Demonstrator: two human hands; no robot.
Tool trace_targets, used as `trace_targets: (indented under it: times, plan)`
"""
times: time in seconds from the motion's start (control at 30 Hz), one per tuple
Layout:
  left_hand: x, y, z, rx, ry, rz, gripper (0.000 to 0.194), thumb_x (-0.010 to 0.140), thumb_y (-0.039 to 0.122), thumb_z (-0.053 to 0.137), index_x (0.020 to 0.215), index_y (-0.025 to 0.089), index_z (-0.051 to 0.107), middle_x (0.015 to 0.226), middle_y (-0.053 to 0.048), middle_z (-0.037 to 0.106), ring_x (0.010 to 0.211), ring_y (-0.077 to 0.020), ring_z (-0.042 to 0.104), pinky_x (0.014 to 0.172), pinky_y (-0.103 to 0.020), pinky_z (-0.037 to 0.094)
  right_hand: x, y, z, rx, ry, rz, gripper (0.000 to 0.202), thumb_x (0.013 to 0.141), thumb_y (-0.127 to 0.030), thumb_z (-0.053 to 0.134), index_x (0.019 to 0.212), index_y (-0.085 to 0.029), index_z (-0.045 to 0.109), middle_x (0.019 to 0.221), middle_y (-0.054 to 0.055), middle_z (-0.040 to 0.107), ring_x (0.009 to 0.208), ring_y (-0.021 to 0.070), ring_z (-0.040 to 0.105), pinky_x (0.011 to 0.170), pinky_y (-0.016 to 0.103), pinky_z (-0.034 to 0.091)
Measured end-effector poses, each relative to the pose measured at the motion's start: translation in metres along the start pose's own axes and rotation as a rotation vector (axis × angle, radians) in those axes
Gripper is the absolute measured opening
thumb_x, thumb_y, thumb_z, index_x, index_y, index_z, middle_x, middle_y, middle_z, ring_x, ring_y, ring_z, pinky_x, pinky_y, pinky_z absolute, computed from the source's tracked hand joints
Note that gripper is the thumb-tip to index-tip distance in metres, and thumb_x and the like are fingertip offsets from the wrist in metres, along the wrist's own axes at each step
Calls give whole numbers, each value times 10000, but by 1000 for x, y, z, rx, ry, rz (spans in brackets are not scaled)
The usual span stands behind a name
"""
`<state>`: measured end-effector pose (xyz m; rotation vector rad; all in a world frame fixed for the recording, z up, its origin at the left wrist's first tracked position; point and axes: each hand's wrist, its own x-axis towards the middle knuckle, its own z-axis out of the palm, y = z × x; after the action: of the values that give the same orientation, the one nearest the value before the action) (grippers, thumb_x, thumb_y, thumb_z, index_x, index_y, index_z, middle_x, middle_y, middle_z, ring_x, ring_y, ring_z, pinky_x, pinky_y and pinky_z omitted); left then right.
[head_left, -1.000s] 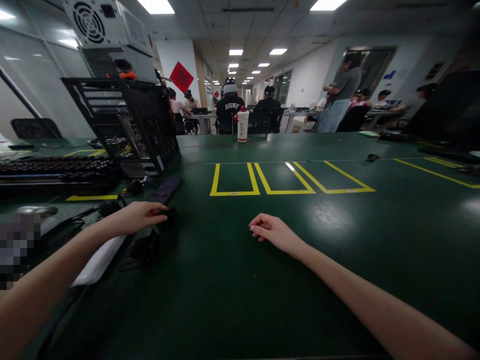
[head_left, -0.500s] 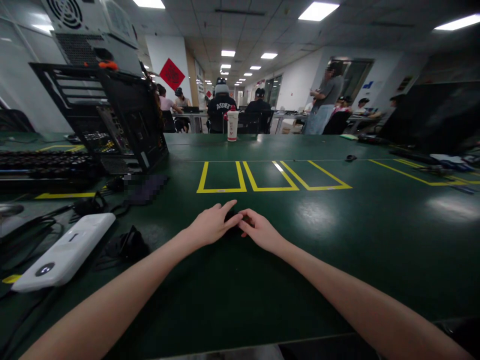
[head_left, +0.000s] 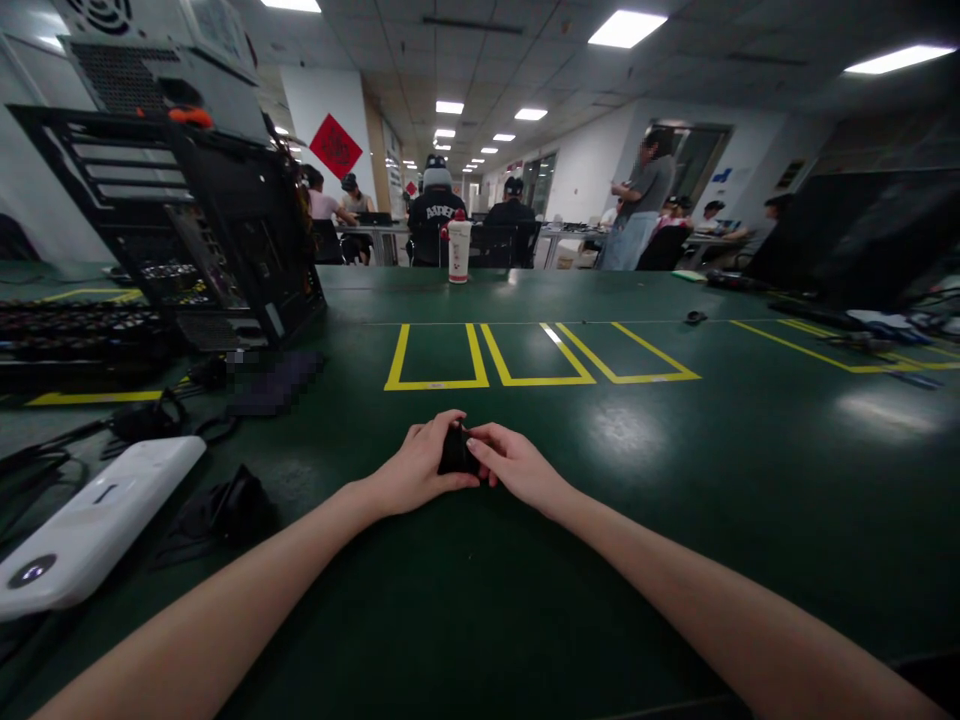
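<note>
A small black object point(head_left: 455, 455) is between my two hands, just above or on the dark green tabletop point(head_left: 480, 600); its kind is too dark to make out. My left hand point(head_left: 420, 462) grips it from the left, thumb at the near side and fingers over the far side. From the right, my right hand point(head_left: 514, 463) pinches its edge, with thumb and index finger closed on it. Its right part is hidden by the right fingers. Beyond the hands, yellow tape outlines point(head_left: 437, 385) lie on the table.
At left lie a white device point(head_left: 105, 525), a black pouch-like item point(head_left: 232, 505) and cables. An open black computer case point(head_left: 247, 240) stands behind them. A white cup point(head_left: 459, 252) is at the table's far edge. Several people sit beyond; one person point(head_left: 641, 195) stands.
My left hand has opened wider around the black object, thumb lowered to its near side. My right thumb and fingers now press on its right side. The view has shifted slightly right.
</note>
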<state>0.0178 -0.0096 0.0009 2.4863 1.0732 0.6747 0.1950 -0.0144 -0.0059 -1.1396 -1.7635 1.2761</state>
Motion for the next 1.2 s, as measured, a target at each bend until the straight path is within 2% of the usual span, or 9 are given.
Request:
trace_targets:
  times: [0.27, 0.47, 0.73, 0.87, 0.97, 1.07, 1.2]
  plan:
    - [-1, 7, -2, 108, 74, 117, 599, 738, 344, 613, 1200, 213, 255, 1146, -81, 469, 1020, -241, 488, 880, -420, 351, -4, -5, -1, 70, -58, -42, 184, 829, -328, 466, 966, -205, 457, 821, 6, 529, 629, 91, 510, 519, 214, 424]
    - [-2, 5, -1, 134, 63, 140, 573, 735, 275, 608, 1188, 205, 263, 1081, -69, 492, 953, -236, 496, 822, -399, 365, -6, -10, -4, 123, -109, -71, 128, 807, -244, 502, 898, -203, 420, 812, -15, 473, 617, 73, 474, 481, 185, 371]
    - [-2, 7, -3, 133, 49, 142, 553, 741, 277, 594, 1185, 205, 273, 1102, -76, 480, 952, -238, 488, 813, -393, 359, -7, -12, -2, 118, -171, -116, 72, 845, -181, 418, 886, -210, 368, 715, -41, 426, 534, 54, 414, 463, 178, 349]
    - [-2, 8, -3, 138, 54, 138, 529, 753, 300, 581, 1177, 207, 281, 1098, -81, 481, 946, -243, 494, 800, -396, 370, -9, -10, 2, 91, -113, -136, 72, 846, -196, 416, 906, -210, 379, 813, -12, 451, 575, 59, 431, 489, 183, 375]
    - [-1, 9, -2, 141, 61, 140, 554, 753, 307, 584, 1190, 207, 260, 1121, -87, 470, 960, -246, 491, 809, -404, 373, -8, -9, 5, 50, -27, -90, 133, 861, -307, 397, 963, -222, 382, 900, 19, 463, 597, 78, 463, 482, 203, 398]
    - [-2, 11, -3, 126, 66, 141, 578, 753, 312, 587, 1202, 218, 235, 1148, -90, 458, 988, -257, 482, 827, -426, 371, -6, -11, 10, -78, 70, -71, 216, 876, -409, 322, 929, -214, 399, 838, 26, 492, 640, 121, 501, 505, 235, 415]
    - [-4, 14, -7, 83, 54, 130, 573, 773, 296, 571, 1214, 225, 211, 1156, -93, 446, 1016, -255, 472, 830, -425, 389, -6, -16, 16, -218, 133, -104, 238, 890, -424, 265, 885, -220, 389, 720, 7, 497, 616, 145, 524, 506, 250, 394]
